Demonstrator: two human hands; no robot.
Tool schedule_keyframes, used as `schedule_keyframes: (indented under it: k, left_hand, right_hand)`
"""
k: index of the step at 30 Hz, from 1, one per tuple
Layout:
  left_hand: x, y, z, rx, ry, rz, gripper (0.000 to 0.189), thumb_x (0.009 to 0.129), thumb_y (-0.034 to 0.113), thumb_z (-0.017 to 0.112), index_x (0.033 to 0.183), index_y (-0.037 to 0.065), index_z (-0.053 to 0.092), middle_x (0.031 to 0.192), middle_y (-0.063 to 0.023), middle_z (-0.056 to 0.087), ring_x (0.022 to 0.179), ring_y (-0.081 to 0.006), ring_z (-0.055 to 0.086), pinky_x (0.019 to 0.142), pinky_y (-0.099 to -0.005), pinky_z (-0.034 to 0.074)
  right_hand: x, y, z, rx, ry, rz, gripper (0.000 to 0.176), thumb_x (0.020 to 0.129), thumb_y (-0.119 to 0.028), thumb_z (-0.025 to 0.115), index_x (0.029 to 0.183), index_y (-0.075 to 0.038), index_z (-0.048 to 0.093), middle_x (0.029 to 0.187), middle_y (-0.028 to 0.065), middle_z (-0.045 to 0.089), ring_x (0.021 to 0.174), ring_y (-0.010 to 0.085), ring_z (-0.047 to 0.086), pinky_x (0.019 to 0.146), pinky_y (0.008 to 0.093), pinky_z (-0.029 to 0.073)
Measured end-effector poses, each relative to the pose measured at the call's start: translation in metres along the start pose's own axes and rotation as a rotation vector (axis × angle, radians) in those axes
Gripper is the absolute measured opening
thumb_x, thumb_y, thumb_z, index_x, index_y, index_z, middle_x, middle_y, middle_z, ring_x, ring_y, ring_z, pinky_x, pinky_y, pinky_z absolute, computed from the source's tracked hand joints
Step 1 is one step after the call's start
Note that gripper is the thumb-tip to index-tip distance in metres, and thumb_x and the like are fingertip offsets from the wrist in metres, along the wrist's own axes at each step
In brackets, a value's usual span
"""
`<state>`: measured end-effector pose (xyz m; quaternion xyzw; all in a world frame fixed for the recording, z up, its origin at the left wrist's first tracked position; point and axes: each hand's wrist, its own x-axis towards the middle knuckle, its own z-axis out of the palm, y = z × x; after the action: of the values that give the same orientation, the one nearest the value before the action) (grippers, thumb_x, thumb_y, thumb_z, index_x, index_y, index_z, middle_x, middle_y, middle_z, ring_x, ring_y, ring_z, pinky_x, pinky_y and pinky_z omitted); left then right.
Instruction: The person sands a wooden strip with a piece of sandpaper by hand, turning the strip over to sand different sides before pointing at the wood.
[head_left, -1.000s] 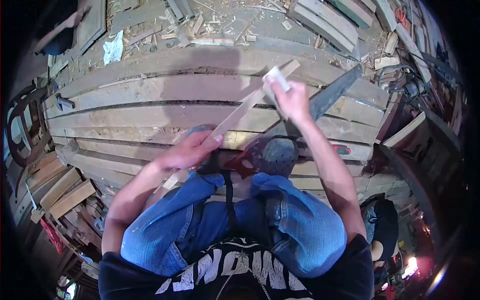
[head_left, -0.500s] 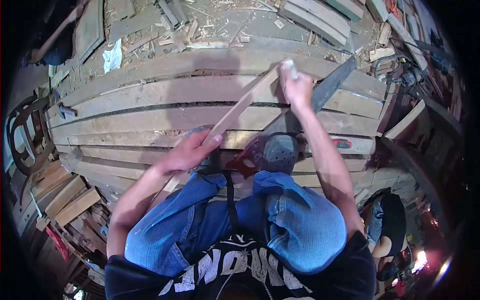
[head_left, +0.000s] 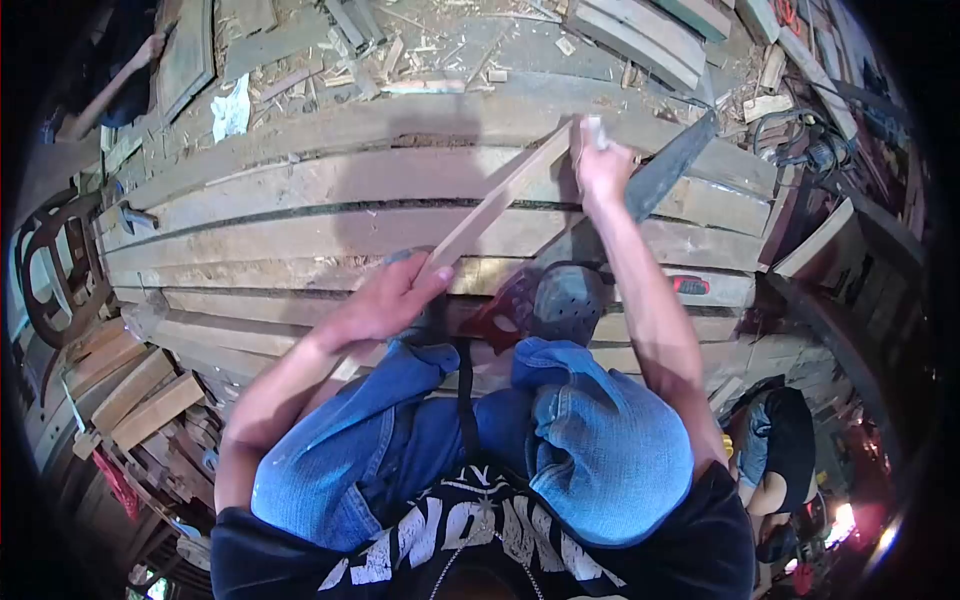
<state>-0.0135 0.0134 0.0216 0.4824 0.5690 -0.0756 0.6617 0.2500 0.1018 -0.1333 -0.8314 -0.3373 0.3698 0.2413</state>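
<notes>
Your left hand (head_left: 385, 300) is closed around the wooden strip (head_left: 490, 210), low down and close to your knees. Your thumb lies along the top of it. The strip slants up and away from you, over the wide planks (head_left: 300, 235). Its far tip is right by your right hand (head_left: 603, 165).

Your right hand is shut on a small pale pad (head_left: 592, 128) and presses it against the far end of the strip. Only a bit of the pad shows above your fingers. I cannot tell how much of it touches the wood.

This looks like rubbing the strip smooth. To do it well, hold tight with your left hand so the strip does not wobble or twist. Lay the pad flat on the wood, not up on one edge. Push it in long, even strokes along the strip, not across it. Press gently at the tip, because a thin end can bend or snap.

Watch out for the saw (head_left: 670, 165). It lies on the planks just beside your right hand, so do not let your hand slide off the tip toward it. Your shoe (head_left: 565, 300) rests on the planks below your right arm, clear of the strip.
</notes>
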Motion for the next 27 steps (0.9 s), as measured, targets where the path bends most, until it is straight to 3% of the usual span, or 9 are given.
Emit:
schedule_keyframes:
  k: [3, 7, 9, 10, 13, 18, 20, 25, 27]
  left_hand:
    - [0.005, -0.011, 0.002, 0.042, 0.045, 0.087, 0.043, 0.100, 0.045, 0.046, 0.110, 0.004, 0.056, 0.066, 0.0013, 0.046, 0.061, -0.0090, 0.045, 0.053, -0.0293, 0.038]
    - [-0.002, -0.001, 0.004, -0.002, 0.018, 0.013, 0.042, 0.100, 0.045, 0.046, 0.106, 0.004, 0.056, 0.063, 0.0027, 0.045, 0.058, -0.0081, 0.045, 0.051, -0.0287, 0.038]
    - [0.001, 0.003, -0.001, 0.003, 0.031, 0.033, 0.042, 0.100, 0.045, 0.045, 0.105, 0.005, 0.056, 0.062, 0.0029, 0.045, 0.057, -0.0081, 0.045, 0.050, -0.0285, 0.038]
    - [0.002, 0.006, -0.004, 0.000, 0.012, -0.008, 0.043, 0.100, 0.045, 0.046, 0.107, 0.005, 0.056, 0.061, 0.0032, 0.045, 0.055, -0.0079, 0.045, 0.049, -0.0283, 0.037]
    - [-0.002, 0.004, 0.001, -0.032, -0.021, -0.044, 0.044, 0.100, 0.046, 0.046, 0.107, 0.004, 0.057, 0.061, 0.0035, 0.045, 0.054, -0.0075, 0.045, 0.048, -0.0279, 0.037]
    - [-0.001, 0.008, -0.001, 0.021, 0.001, -0.032, 0.046, 0.100, 0.047, 0.046, 0.106, 0.003, 0.057, 0.061, 0.0037, 0.045, 0.054, -0.0071, 0.045, 0.047, -0.0275, 0.037]
    - [-0.003, 0.009, 0.001, -0.012, 0.001, -0.046, 0.048, 0.100, 0.045, 0.044, 0.109, -0.001, 0.057, 0.074, -0.0100, 0.054, 0.073, -0.0176, 0.052, 0.068, -0.0363, 0.044]
    - [-0.001, 0.017, -0.004, 0.009, -0.010, -0.086, 0.050, 0.100, 0.046, 0.044, 0.110, -0.001, 0.057, 0.074, -0.0082, 0.054, 0.073, -0.0166, 0.052, 0.067, -0.0359, 0.044]
    - [-0.005, 0.014, 0.001, -0.031, -0.016, -0.073, 0.050, 0.100, 0.046, 0.044, 0.107, -0.001, 0.058, 0.073, -0.0071, 0.054, 0.072, -0.0157, 0.051, 0.066, -0.0354, 0.044]
  right_hand:
    - [-0.004, 0.005, 0.003, 0.046, 0.014, -0.124, 0.046, 0.087, -0.039, 0.068, 0.076, 0.005, 0.070, 0.068, 0.0200, 0.068, 0.061, 0.0244, 0.067, 0.061, 0.0411, 0.049]
    - [0.012, -0.005, 0.000, 0.024, 0.047, 0.001, 0.045, 0.085, -0.040, 0.069, 0.075, 0.004, 0.070, 0.067, 0.0206, 0.067, 0.068, 0.0261, 0.070, 0.065, 0.0430, 0.050]
    - [-0.002, 0.012, 0.006, -0.114, 0.120, -0.217, 0.044, 0.084, -0.039, 0.070, 0.073, 0.003, 0.070, 0.067, 0.0222, 0.067, 0.064, 0.0301, 0.070, 0.061, 0.0425, 0.050]
    - [-0.004, 0.011, 0.009, 0.138, 0.159, -0.333, 0.047, 0.083, -0.041, 0.069, 0.070, 0.004, 0.069, 0.064, 0.0247, 0.064, 0.061, 0.0357, 0.068, 0.059, 0.0442, 0.049]
    - [0.021, -0.003, -0.003, -0.050, 0.071, -0.142, 0.050, 0.084, -0.044, 0.068, 0.069, 0.004, 0.069, 0.064, 0.0247, 0.064, 0.062, 0.0377, 0.067, 0.060, 0.0460, 0.049]
    - [-0.003, 0.008, -0.002, -0.040, 0.044, -0.299, 0.045, 0.084, -0.040, 0.068, 0.071, 0.003, 0.070, 0.064, 0.0230, 0.065, 0.064, 0.0351, 0.068, 0.062, 0.0456, 0.051]
    - [0.015, -0.001, -0.001, -0.056, 0.036, -0.144, 0.042, 0.084, -0.039, 0.068, 0.073, 0.001, 0.071, 0.065, 0.0220, 0.065, 0.065, 0.0346, 0.069, 0.063, 0.0445, 0.051]
    - [0.007, 0.002, 0.004, 0.023, 0.134, -0.279, 0.044, 0.083, -0.042, 0.070, 0.070, 0.001, 0.070, 0.064, 0.0220, 0.064, 0.061, 0.0360, 0.068, 0.059, 0.0442, 0.050]
    - [0.023, -0.005, -0.001, -0.101, 0.110, -0.165, 0.047, 0.082, -0.044, 0.069, 0.070, 0.001, 0.070, 0.065, 0.0227, 0.064, 0.066, 0.0359, 0.068, 0.063, 0.0445, 0.051]
